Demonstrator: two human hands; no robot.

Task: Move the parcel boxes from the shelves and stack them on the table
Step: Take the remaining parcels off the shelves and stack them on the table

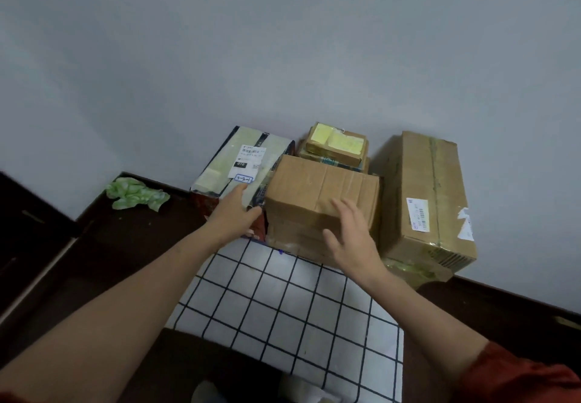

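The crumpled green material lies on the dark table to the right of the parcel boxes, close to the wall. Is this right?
No, the side is wrong. In the head view the crumpled green material lies on the dark table to the left of the parcel boxes, close to the wall.

Beyond the right hand [352,239] fingers [341,206], a plain brown cardboard box [314,189] hides part of the small flat brown boxes [338,148]. Beside the left hand [234,211] fingers [241,188], the white paper label [250,159] print is too tiny to read.

taped parcel box [217,157] | handwritten sticker [244,178]: "3-3-1" | black tag [240,164]: "010"
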